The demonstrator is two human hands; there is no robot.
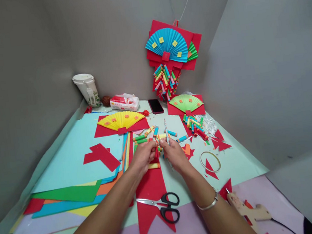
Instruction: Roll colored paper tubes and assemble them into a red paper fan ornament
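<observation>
My left hand (146, 154) is closed in a pinch over the red paper strip (150, 186); what its fingertips hold is too small to make out. Close beside it, my right hand (174, 152) is also closed, with a slim pale pen-like stick (166, 127) upright in its grip. The fingertips of both hands almost meet. Around them lie small rolled paper tubes, among them a blue tube (172, 133), a green tube (139, 138) and a yellow tube (154, 166). Black-handled scissors (161, 203) rest partly open across the red strip, nearer me.
Coloured paper sheets (72, 157) are stacked at left. Behind the hands lie a yellow paper fan (121, 120), a phone (156, 106) and a light-green fan (185, 102). A tape roll (218, 161) and glue gun (248, 210) lie at right. A blue-fan decoration (167, 43) hangs behind.
</observation>
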